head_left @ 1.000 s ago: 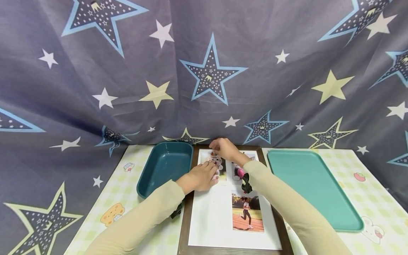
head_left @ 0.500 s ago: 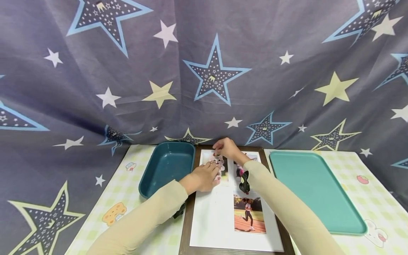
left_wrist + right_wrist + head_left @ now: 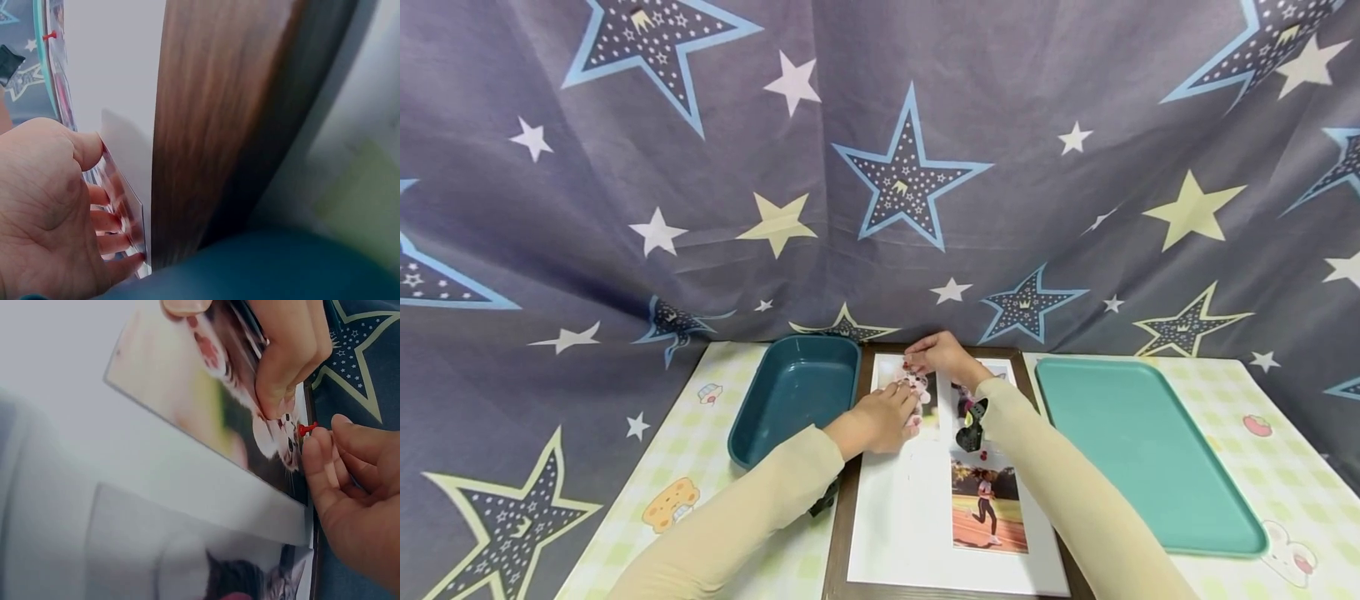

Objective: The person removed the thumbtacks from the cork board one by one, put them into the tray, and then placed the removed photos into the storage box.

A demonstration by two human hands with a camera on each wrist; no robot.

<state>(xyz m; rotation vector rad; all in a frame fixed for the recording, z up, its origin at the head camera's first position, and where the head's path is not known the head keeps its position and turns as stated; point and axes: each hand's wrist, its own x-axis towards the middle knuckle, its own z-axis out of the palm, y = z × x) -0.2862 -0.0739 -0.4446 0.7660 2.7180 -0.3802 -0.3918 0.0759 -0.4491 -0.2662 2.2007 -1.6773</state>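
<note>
A kitten photo [image 3: 931,410] lies on the white sheet of a brown-framed board [image 3: 887,533]. My left hand [image 3: 883,415] rests on the photo, fingers laid across the kitten, with the thumb at its lower edge. In the left wrist view, that hand's fingers [image 3: 103,220] spread along the print, whose lower corner stands off the sheet. My right hand [image 3: 942,358] is at the photo's top edge. A red push pin [image 3: 306,429] shows there in the right wrist view, its head right at the right hand's fingertips; thumb and forefinger are apart beside it.
A runner photo [image 3: 988,504] and a cat photo [image 3: 250,575] are on the board's right side. Another red pin [image 3: 50,35] stands on the board. A dark teal bin [image 3: 752,433] stands left, and a green tray [image 3: 1142,442] lies right. A starry curtain [image 3: 880,275] hangs behind.
My right hand has come down slightly toward the pin at the top of the kitten photo. The left hand stays on the photo. The head view has shifted slightly.
</note>
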